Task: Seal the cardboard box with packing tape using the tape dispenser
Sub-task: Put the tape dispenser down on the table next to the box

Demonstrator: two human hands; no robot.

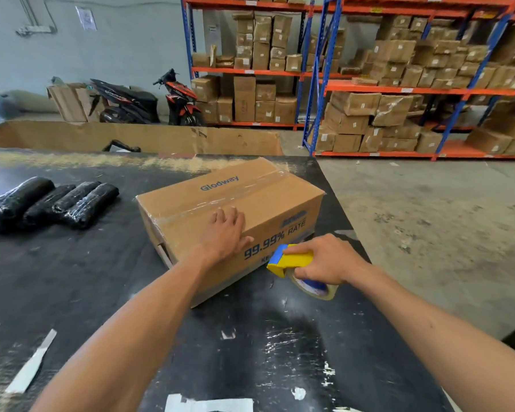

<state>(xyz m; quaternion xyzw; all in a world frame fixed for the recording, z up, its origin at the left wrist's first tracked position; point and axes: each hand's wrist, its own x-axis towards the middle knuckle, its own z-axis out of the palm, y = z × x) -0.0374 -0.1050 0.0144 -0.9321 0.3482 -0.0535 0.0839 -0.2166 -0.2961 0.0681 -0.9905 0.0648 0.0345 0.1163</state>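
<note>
Taped brown cardboard box (238,209) beside yellow-blue tape dispenser (292,260)

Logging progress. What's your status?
Left hand flat on box. Right hand grips tape dispenser beside it. Top seam taped. Nothing blocking.

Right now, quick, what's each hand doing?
Left hand: open, flat on the cardboard box, holding nothing.
Right hand: closed around the tape dispenser.

Matt cardboard box (250,200), glossy clear tape (244,185)
</note>
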